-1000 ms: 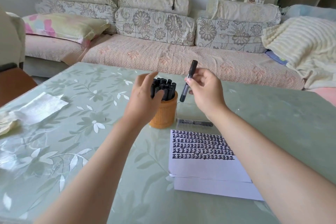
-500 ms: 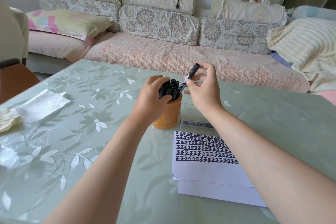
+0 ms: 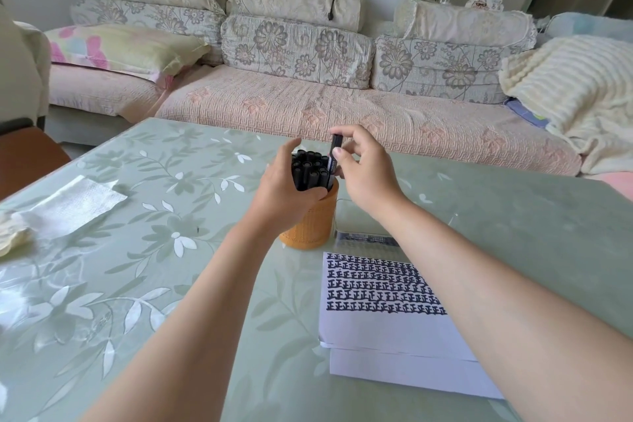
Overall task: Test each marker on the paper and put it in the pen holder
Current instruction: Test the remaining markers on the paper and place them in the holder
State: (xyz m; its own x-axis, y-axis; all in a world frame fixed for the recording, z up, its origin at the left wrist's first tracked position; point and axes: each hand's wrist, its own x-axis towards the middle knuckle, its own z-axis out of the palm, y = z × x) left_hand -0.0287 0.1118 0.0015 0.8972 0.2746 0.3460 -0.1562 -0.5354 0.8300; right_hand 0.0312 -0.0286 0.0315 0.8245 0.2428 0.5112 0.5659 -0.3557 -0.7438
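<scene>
An orange woven pen holder (image 3: 313,223) stands mid-table, packed with several black markers (image 3: 308,169). My left hand (image 3: 284,192) wraps around the bundle of markers and the holder's rim from the left. My right hand (image 3: 363,171) pinches one black marker (image 3: 334,154) upright, its lower end inside the holder at the right edge of the bundle. A stack of white paper (image 3: 387,329) lies near the holder on the right, its top sheet filled with rows of black test marks.
A clear marker box (image 3: 363,233) lies just behind the paper, beside the holder. A white tissue (image 3: 75,204) rests at the table's left side. The green floral table (image 3: 154,250) ends before a sofa (image 3: 308,106) beyond.
My right hand has brought the marker from above the holder down into it, turning it upright. My left hand has closed around the bundle of markers.
</scene>
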